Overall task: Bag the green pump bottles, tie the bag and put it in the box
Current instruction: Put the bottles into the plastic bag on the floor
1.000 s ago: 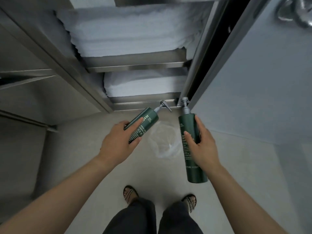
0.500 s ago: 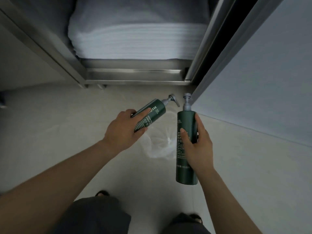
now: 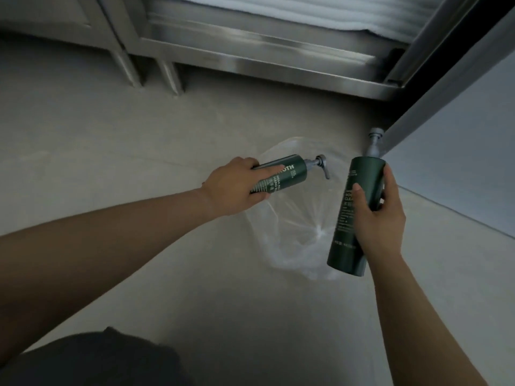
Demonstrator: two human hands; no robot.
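Left hand [image 3: 232, 188]: grips tilted bottle [image 3: 281, 174] | right hand [image 3: 379, 218]: grips upright bottle [image 3: 354, 215] | clear bag [image 3: 295, 224]: on floor [image 3: 139, 162], below both.

The floor [image 3: 139, 274] is pale, smooth and matte, grey-beige, and fills most of the view. A clear plastic bag [image 3: 292, 227] lies flat and crumpled on it, near the right wall [image 3: 459, 162], its gathered seam showing as a bright star of creases. At the top, the feet [image 3: 170, 79] of a steel shelf unit [image 3: 250, 59] stand on the floor. White folded towels [image 3: 306, 9] rest on the unit's lowest shelf. A dark shape, blurred, covers the floor at the lower left.
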